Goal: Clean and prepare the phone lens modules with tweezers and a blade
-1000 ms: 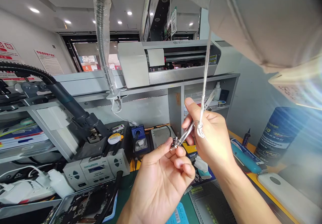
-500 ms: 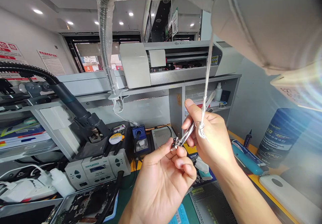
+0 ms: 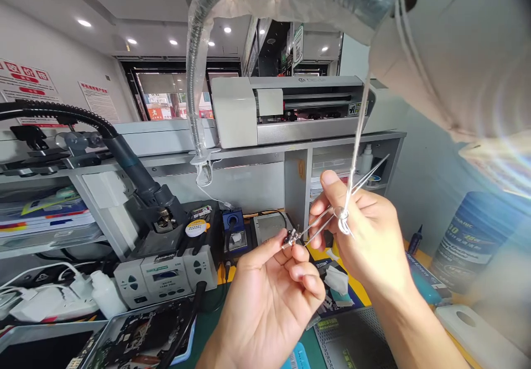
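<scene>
Between thumb and fingers, my left hand [image 3: 269,297] pinches a small dark-and-silver electronic part [image 3: 291,238], palm turned up. My right hand [image 3: 360,225] is closed around metal tweezers [image 3: 321,222], whose two tips stand apart just to the right of the part. From this angle I cannot tell whether a tip touches it. A white string [image 3: 357,142] hangs from above in front of my right hand and ends in a knotted loop by the thumb. The exact kind of the small part is too small to make out.
A soldering station [image 3: 166,275] stands left, beside an opened device [image 3: 145,330] with bared circuitry. A plastic-wrapped flexible hose [image 3: 194,70] arches overhead. A cutting machine [image 3: 290,103] sits on the shelf behind. At right are a blue can [image 3: 464,242] and a white device [image 3: 477,330].
My right hand has drawn slightly right, and the tweezer tips have spread and backed off from the part. My left hand keeps its pinch. The view has shifted a little left.
</scene>
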Available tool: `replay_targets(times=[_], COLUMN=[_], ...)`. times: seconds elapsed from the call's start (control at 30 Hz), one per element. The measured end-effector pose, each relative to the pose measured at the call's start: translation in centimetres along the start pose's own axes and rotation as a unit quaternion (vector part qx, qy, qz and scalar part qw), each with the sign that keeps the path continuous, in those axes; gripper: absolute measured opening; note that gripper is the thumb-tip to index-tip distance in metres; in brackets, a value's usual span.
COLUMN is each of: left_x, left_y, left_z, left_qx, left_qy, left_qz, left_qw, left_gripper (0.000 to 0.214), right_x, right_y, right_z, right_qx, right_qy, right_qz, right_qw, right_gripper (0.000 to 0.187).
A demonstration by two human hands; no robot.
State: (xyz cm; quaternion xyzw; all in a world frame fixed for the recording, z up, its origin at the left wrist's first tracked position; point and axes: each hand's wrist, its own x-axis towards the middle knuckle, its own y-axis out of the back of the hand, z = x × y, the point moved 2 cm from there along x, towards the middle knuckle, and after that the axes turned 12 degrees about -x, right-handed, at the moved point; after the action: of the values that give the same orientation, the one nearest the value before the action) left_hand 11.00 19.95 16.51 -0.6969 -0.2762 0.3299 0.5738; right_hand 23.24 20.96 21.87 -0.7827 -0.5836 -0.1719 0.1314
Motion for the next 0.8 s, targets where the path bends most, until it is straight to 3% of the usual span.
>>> replay_targets(times=[0.3, 0.63, 0.8], left_x=[-0.14, -0.43, -0.51], left_y=[-0.06, -0.38, -0.44], left_z=[0.03, 0.18, 0.18], left_qx=[0.027, 0.052, 0.060], left_qy=[-0.027, -0.048, -0.057], left_qz=[0.011, 0.043, 0.053], left_qw=[0.999, 0.997, 0.995], left_gripper=[0.015, 0.013, 0.013], right_x=[-0.60, -0.25, -0.41], right_y=[-0.36, -0.25, -0.09], right_z=[-0.57, 0.27, -0.15], right_qx=[-0.038, -0.018, -0.071], right_qy=[0.022, 0.052, 0.069], right_qz=[0.026, -0.006, 0.019], right_qw=[0.999, 0.998, 0.995], right_gripper=[0.051, 0.045, 0.049])
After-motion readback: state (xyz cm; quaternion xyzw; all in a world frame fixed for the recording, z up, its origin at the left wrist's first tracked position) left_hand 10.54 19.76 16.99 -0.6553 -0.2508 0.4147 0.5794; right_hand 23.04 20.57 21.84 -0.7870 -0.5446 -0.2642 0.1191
